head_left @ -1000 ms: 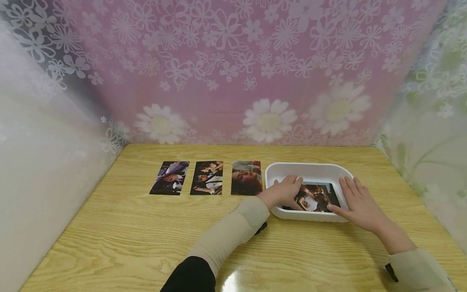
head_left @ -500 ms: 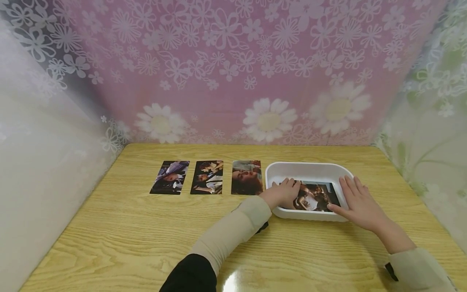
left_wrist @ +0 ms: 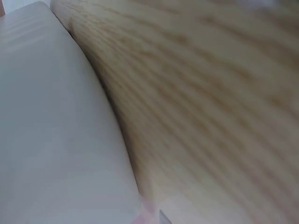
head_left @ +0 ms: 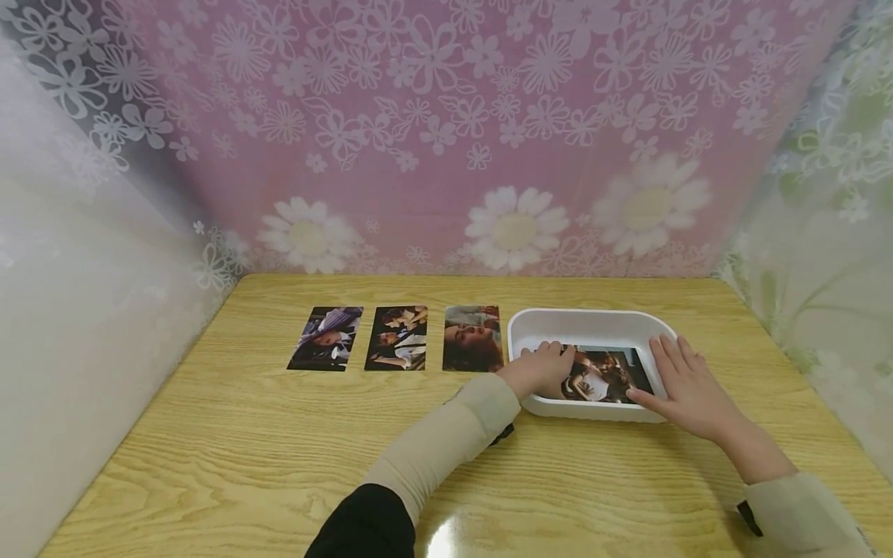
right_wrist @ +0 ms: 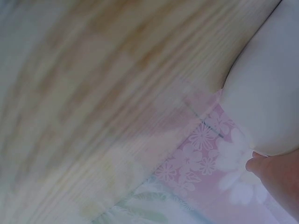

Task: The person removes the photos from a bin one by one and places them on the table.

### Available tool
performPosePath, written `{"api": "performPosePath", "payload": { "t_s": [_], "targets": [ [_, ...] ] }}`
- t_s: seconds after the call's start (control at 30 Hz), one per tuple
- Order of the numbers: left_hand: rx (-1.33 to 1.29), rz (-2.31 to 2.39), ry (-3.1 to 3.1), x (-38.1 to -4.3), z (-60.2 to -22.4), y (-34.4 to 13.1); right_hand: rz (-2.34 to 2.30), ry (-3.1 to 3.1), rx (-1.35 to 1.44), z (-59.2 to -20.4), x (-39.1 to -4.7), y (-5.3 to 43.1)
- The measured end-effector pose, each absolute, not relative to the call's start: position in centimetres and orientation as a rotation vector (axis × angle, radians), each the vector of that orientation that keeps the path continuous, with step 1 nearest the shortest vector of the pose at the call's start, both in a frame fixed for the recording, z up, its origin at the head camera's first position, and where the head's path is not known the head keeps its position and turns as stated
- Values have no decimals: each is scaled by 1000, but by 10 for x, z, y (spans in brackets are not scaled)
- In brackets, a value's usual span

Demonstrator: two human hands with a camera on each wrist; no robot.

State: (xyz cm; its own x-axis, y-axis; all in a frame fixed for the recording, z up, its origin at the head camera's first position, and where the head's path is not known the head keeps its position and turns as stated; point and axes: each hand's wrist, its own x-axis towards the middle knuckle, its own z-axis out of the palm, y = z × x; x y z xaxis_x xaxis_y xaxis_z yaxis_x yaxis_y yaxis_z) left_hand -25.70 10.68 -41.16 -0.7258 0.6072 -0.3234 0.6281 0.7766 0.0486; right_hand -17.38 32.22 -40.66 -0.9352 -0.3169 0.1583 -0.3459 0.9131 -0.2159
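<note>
In the head view a white tray (head_left: 593, 413) holds a dark photo print (head_left: 603, 374) lying flat, its long side running left to right. Over the tray's left rim reaches my left hand (head_left: 546, 370), its fingers lying over the photo's left end; the thumb is hidden, and whether the fingers pinch the photo I cannot tell. My right hand (head_left: 687, 391) rests on the tray's right side with straight fingers, thumb stretched toward the photo's front right corner. Both wrist views show the outside of the tray wall (left_wrist: 60, 126) close up, with a fingertip (right_wrist: 259, 168) at its edge in the right one.
Left of the tray, three photo prints lie in a row: one with a purple hat (head_left: 325, 339), one with several figures (head_left: 396, 339) and one with a face (head_left: 473, 339). The wooden table (head_left: 244, 457) ends at a pink floral backdrop (head_left: 418, 155).
My left hand has shifted slightly left inside the tray, and its thumb, seen spread over the photo a second ago, is drawn out of sight. The right hand and the three photos have stayed put.
</note>
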Motion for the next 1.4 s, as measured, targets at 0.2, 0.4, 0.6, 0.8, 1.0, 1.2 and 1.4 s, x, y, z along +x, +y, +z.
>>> {"api": "performPosePath", "payload": {
  "t_s": [0.2,0.4,0.6,0.8,1.0,1.2,1.4],
  "targets": [
    [962,-81,2669,-256,-410,106,362,-2950,516,-406,-174,322],
    [978,-40,2694,-256,-412,106,366,-2944,518,-407,-174,322],
    [941,-49,2675,-255,-410,106,361,-2949,521,-408,-175,323],
    [920,-60,2725,-256,-411,107,361,-2952,518,-409,-176,324],
    [914,-9,2809,-257,-412,107,359,-2950,519,-410,-176,324],
    [930,54,2873,-258,-410,107,373,-2959,518,-409,-176,325],
    [989,140,2921,-260,-405,107,367,-2957,518,-408,-177,324]
  ]
}}
